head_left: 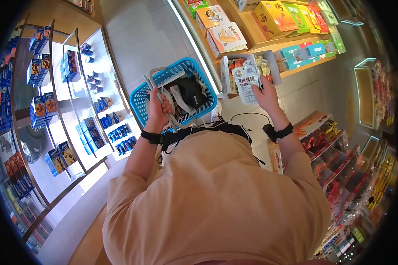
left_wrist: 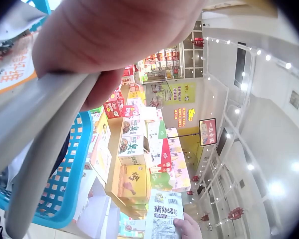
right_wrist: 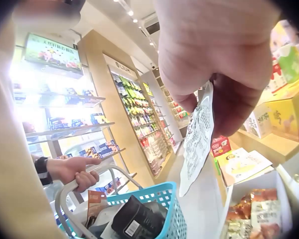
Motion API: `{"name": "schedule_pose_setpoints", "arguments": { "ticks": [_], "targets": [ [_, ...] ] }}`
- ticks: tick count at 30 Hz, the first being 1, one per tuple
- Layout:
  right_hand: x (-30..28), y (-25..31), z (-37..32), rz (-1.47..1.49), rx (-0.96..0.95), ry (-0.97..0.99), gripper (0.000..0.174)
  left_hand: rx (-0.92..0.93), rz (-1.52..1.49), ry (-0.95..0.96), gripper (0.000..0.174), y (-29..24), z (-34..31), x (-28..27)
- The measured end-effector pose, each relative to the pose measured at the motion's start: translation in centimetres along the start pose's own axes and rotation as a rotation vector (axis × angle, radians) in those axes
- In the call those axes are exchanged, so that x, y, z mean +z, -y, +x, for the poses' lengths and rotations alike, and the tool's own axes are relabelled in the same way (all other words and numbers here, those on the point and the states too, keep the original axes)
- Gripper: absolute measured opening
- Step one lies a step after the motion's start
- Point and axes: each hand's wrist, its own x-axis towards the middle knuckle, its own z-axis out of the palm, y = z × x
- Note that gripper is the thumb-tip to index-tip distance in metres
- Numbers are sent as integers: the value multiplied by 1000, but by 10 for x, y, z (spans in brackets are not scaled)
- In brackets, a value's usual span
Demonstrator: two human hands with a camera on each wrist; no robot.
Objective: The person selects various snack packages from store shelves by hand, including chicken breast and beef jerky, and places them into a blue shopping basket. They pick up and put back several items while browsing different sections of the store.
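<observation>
My left hand (head_left: 159,109) grips the grey handles (right_wrist: 70,199) of a blue plastic shopping basket (head_left: 211,84). Inside the basket lie a black pouch (right_wrist: 138,219) with a barcode label, an orange-and-white packet (right_wrist: 96,203) and other packages. My right hand (head_left: 266,96) pinches a pale printed snack packet (head_left: 247,85) between thumb and fingers at its edge. The packet is held up in front of an open white box (head_left: 273,70) of snack packets; in the right wrist view it appears nearly edge-on, hanging from the fingers.
Boxed snacks, among them a yellow box (head_left: 274,20), line a wooden display (head_left: 252,43) ahead. Lit shelves (head_left: 82,99) with blue packages stand to the left. Bins of bagged goods (head_left: 336,163) are at the right, and a tiled floor (head_left: 141,31) runs between.
</observation>
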Motion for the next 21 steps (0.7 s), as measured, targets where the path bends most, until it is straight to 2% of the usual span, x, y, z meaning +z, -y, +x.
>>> {"name": "schedule_pose_setpoints", "arguments": {
  "ticks": [4, 7, 12, 14, 17, 21],
  "targets": [
    [37, 36, 11, -97, 3, 169, 35, -14, 21, 1, 48, -1, 1, 2],
    [83, 44, 21, -304, -222, 149, 34, -28, 13, 20, 48, 0, 0, 0],
    [150, 72, 22, -416, -226, 275, 31, -16, -30, -25, 50, -2, -6, -3],
    [159, 79, 20, -465, -225, 315, 26, -23, -59, 5, 50, 1, 0, 0],
    [184, 70, 14, -508, -256, 261, 21, -16, -103, 16, 51, -1, -1, -6],
    [196, 65, 13, -481, -205, 312, 27, -19, -133, -5, 50, -3, -3, -8]
  ]
}}
